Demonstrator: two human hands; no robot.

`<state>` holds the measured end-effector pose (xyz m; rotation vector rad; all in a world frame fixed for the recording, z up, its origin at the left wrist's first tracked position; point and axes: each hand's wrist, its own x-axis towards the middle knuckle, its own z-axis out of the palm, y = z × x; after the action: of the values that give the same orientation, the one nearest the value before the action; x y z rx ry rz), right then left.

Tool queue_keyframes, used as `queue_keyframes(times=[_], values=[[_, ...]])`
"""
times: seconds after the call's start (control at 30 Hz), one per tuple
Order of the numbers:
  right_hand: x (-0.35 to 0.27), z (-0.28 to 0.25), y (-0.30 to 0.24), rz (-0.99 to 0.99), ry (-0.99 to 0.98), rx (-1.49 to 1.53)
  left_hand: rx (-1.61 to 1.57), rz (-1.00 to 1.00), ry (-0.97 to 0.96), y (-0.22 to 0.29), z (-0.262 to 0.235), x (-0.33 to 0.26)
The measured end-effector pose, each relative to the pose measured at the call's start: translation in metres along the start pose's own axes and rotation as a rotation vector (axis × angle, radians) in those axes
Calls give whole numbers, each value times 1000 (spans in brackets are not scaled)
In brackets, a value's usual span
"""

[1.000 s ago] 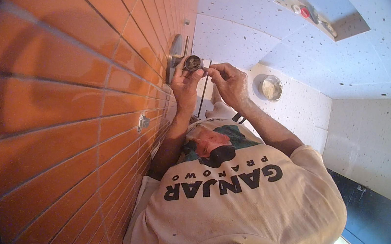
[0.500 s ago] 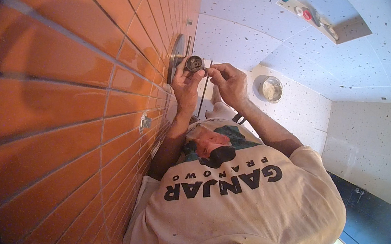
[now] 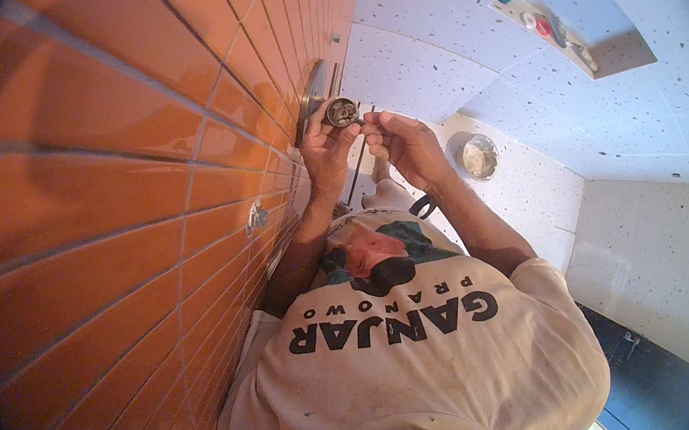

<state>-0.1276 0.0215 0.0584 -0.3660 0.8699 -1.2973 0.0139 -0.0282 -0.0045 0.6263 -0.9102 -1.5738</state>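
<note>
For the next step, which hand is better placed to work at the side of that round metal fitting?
Likely the right hand: its fingers are bunched close beside the round fitting. The left hand is occupied holding that fitting, near the orange tiled wall.

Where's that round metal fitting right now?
In the head view, the round metal fitting is at upper middle, held by the left hand, right of the round plate on the orange tiled wall and left of the right hand.
</note>
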Motion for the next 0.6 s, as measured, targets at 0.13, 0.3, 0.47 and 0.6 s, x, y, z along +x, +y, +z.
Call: queue_keyframes(times=[0.13, 0.3, 0.47, 0.6], values=[[3, -7, 2, 42, 46, 6, 59, 4, 7, 4, 1, 0], [2, -4, 1, -35, 101, -265, 55, 15, -7, 8, 2, 1], [-2, -1, 0, -389, 85, -883, 27, 21, -11, 5, 3, 1], [-8, 7, -3, -490, 165, -1208, 90, 13, -14, 6, 2, 1]])
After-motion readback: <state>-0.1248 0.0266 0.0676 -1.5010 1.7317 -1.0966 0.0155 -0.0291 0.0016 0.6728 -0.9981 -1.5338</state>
